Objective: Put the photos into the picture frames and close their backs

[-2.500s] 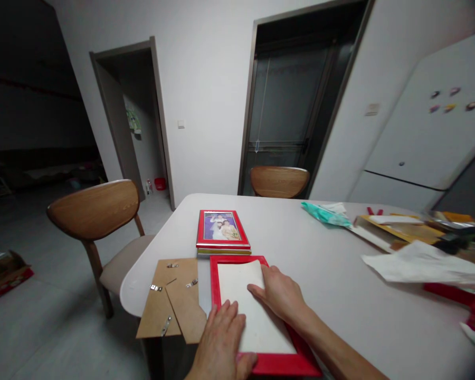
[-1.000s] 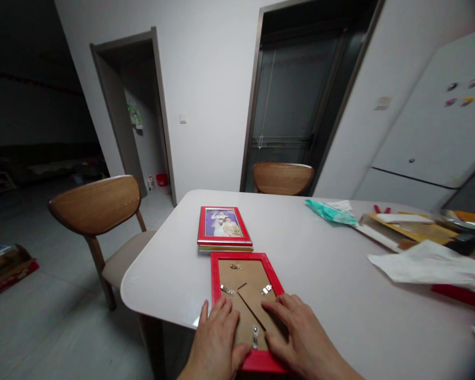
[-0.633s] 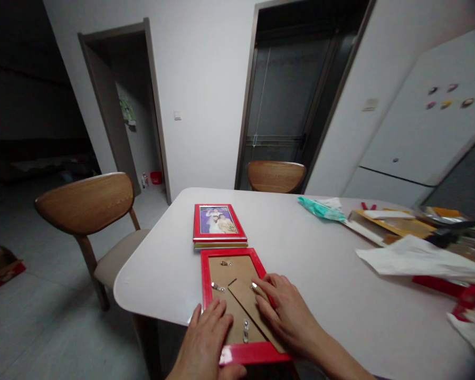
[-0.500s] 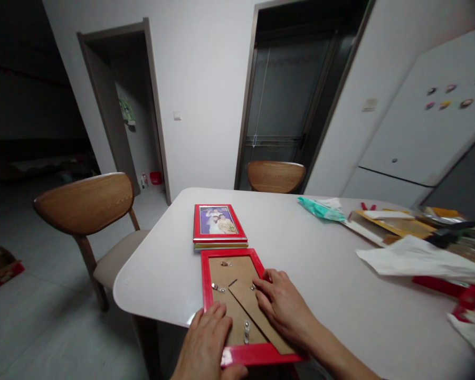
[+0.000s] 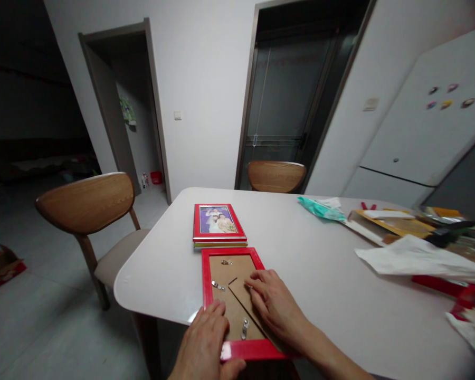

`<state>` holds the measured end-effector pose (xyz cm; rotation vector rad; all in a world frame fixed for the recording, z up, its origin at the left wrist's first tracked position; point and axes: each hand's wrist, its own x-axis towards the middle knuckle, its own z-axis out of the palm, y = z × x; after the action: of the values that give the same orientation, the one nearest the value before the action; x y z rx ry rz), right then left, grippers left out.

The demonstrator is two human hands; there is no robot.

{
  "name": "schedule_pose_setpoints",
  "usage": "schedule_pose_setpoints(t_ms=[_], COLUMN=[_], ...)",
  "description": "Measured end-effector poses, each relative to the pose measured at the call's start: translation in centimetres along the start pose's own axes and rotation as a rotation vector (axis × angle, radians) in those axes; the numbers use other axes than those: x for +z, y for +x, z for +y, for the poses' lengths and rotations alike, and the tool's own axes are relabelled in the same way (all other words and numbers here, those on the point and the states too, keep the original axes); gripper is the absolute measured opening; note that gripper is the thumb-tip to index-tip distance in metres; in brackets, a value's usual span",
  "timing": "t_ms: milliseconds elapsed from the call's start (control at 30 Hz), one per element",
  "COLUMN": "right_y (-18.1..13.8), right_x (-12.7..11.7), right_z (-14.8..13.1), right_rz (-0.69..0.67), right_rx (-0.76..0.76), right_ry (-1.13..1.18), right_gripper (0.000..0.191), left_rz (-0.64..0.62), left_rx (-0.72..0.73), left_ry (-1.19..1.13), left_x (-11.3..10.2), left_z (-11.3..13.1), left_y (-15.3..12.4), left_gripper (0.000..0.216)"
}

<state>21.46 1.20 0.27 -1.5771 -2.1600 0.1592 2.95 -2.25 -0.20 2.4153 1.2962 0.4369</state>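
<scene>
A red picture frame (image 5: 206, 274) lies face down at the table's near edge, its brown backing board (image 5: 237, 266) showing. Small metal clips (image 5: 218, 286) sit around the board, and a cut line marks the stand flap. My left hand (image 5: 206, 338) grips the frame's lower left corner, fingers over the side and thumb by the bottom edge. Across the right part of the board lies my right hand (image 5: 279, 303), its bent fingertips pressing a metal clip at the right edge. That clip is mostly hidden. Just beyond, a stack of frames is topped by a red framed photo (image 5: 217, 220).
The white table (image 5: 293, 243) carries a teal packet (image 5: 320, 208), white paper (image 5: 415, 256), an opened box (image 5: 364, 224) and other clutter on its right. One wooden chair (image 5: 87, 203) stands at the left, another chair (image 5: 276, 177) at the far side.
My right fingertips have shifted slightly left and inward over the board at the right-hand clip. My left hand stays at the lower left corner, and the frame's near end has moved up slightly in view.
</scene>
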Motion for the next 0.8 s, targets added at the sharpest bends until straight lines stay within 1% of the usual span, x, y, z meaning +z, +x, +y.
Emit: schedule_pose_setpoints(t_ms=[100,200,333,433,500,567,667,733,800], right_y=[1.1,2.3,3.1,3.0,2.9,2.7,2.2,1.5,0.6], right_x=[0.9,2.1,3.0,3.2,3.0,2.6,1.4,0.3,-0.7], right_z=[-2.0,-3.1,-3.0,-2.8,-2.8,-2.9,-2.7,-2.2,-1.8], right_rz=[-0.056,-0.096,-0.132,-0.177,-0.193,-0.194,-0.204,-0.242,-0.309], right_rx=[-0.102,-0.154,-0.182,-0.243,-0.267,-0.251,-0.214,-0.204,-0.218], right_ry=[0.045,0.03,-0.036,-0.068,-0.065,-0.025,0.129,0.248,0.314], right_gripper=[0.027,0.024,0.022,0.022,0.023,0.024,0.026,0.026,0.022], left_rz=[0.001,-0.041,-0.077,-0.089,-0.103,-0.1,-0.071,-0.061,-0.057], left_rx=[0.005,-0.004,0.001,0.0,-0.002,-0.01,-0.028,-0.037,-0.04], left_ry=[0.008,0.027,0.011,-0.004,-0.005,-0.014,-0.045,-0.07,-0.089], left_x=[-0.1,-0.2,-0.1,0.0,0.0,0.0,-0.1,-0.1,-0.2], left_z=[0.1,0.1,-0.1,-0.3,-0.4,-0.5,-0.6,-0.7,-0.8], left_y=[0.0,0.1,0.1,0.1,0.1,0.1,0.0,-0.1,-0.3], left_gripper=[0.032,0.032,0.032,0.033,0.033,0.033,0.033,0.033,0.034])
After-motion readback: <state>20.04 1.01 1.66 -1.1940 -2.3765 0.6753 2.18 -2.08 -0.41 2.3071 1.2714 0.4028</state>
